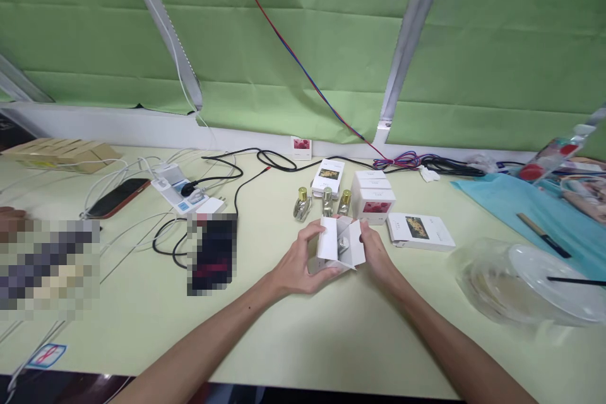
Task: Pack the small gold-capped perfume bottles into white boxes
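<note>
Backs onto green sheeting [303,44], over a pale tabletop [284,347]. At centre, slightly low and right in the frame, holds an open white box [328,243] between both hands. With the left hand [303,259], curls round the left side, as far open as the box's width; with the right hand [377,252], grips at the right flap, with fingertips partly hidden. Shows a small silvery piece [343,245] inside, too small to identify. Judged best to support the walls lightly, spread the flaps fully and avoid tilting the mouth. Just beyond, shows three capped glass bottles [302,207]; right of these, white cartons [374,196], then a flat box [421,231]. Farther out, shows a phone [120,197] at left and a blue cloth [497,199] at right.
</note>
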A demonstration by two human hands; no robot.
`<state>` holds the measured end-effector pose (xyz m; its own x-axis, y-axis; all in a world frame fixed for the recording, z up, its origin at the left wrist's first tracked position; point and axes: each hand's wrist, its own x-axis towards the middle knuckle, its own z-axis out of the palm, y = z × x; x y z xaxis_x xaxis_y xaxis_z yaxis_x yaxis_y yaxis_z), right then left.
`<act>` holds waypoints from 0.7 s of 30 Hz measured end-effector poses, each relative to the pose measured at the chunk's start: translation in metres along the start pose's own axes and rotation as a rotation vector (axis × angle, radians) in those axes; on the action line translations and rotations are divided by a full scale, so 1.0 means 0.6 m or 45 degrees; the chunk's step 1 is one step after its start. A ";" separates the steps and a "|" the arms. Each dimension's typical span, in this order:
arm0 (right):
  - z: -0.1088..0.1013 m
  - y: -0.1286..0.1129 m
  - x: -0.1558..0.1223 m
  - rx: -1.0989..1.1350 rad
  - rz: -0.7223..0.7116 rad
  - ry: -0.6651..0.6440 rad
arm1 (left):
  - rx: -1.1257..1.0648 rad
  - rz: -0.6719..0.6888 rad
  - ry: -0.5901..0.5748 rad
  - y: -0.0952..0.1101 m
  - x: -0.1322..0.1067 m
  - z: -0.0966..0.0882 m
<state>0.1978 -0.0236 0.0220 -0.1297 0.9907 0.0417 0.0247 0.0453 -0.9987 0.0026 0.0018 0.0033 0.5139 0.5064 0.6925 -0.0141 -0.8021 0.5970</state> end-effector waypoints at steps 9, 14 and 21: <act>-0.013 0.025 0.002 -0.168 -0.177 0.252 | 0.097 -0.376 -0.079 -0.017 -0.007 -0.030; -0.013 0.029 0.003 -0.294 -0.256 0.241 | 0.049 -0.309 -0.067 -0.013 0.009 -0.046; -0.009 0.027 0.004 -0.204 -0.226 0.069 | 0.003 -0.297 -0.002 -0.004 0.011 -0.044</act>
<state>0.2035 -0.0199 0.0061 -0.0931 0.9707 0.2216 0.1641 0.2345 -0.9582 -0.0166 0.0155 0.0167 0.5046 0.6777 0.5348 0.1074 -0.6639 0.7400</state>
